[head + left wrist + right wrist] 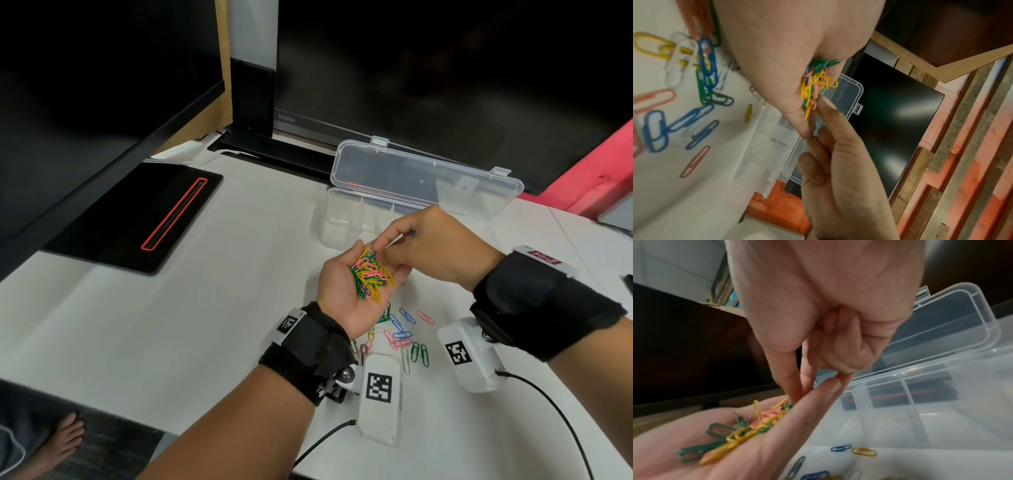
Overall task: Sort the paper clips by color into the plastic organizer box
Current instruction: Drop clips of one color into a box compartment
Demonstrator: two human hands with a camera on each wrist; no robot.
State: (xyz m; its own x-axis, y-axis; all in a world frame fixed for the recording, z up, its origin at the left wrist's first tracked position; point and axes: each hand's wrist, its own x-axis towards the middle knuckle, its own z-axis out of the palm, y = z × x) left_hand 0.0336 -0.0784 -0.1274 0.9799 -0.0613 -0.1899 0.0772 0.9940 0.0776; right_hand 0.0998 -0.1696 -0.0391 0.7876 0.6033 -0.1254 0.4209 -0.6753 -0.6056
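Observation:
My left hand point(339, 291) lies palm up above the white table, with a heap of yellow, green and pink paper clips point(371, 275) on its palm. From the right, my right hand point(382, 251) dips thumb and forefinger into the heap and pinches there; its other fingers are curled, and a bit of blue shows among them. The clear plastic organizer box point(346, 219) stands just behind the hands, its lid point(424, 174) open and tilted back. Its dividers point(906, 395) show in the right wrist view. Several loose clips point(402, 334) of mixed colors lie on the table below my hands.
A black pad with a red outline point(137, 219) lies at the left. Dark monitors point(445, 68) stand behind the box. A pink wall point(603, 178) is at the far right. Wrist camera cables point(548, 401) trail over the table's near edge.

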